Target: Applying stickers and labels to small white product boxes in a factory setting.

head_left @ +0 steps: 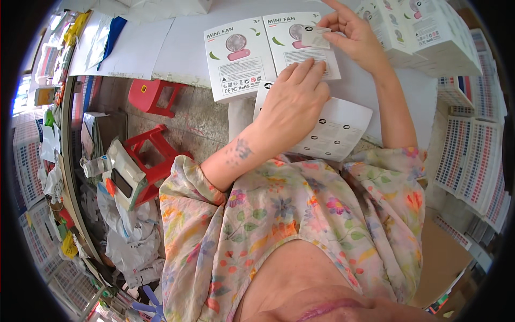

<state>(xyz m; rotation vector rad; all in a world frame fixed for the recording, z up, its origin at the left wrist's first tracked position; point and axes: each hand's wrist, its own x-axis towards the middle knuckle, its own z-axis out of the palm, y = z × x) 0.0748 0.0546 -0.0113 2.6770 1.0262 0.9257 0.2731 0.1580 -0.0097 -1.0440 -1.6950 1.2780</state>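
Note:
Two white mini-fan boxes lie side by side on the table, a left box [234,56] and a right box [292,45]. Between its thumb and fingers, my right hand [354,40] pinches a small pale sticker [316,37] by its right end, over the upper part of the right box. My left hand [295,102] lies palm down with its fingers stretched out, the tips on that box's lower part. Beneath this hand is a white sheet of stickers [343,129] with small black marks, reaching past the table's near edge. My left thumb is hidden.
More white boxes [445,43] stand at the table's right end. To the left of my lap are red stools [153,96], a dark phone [122,182] on a package, and plastic bags [131,241]. Printed sheets [456,155] are stacked on the right.

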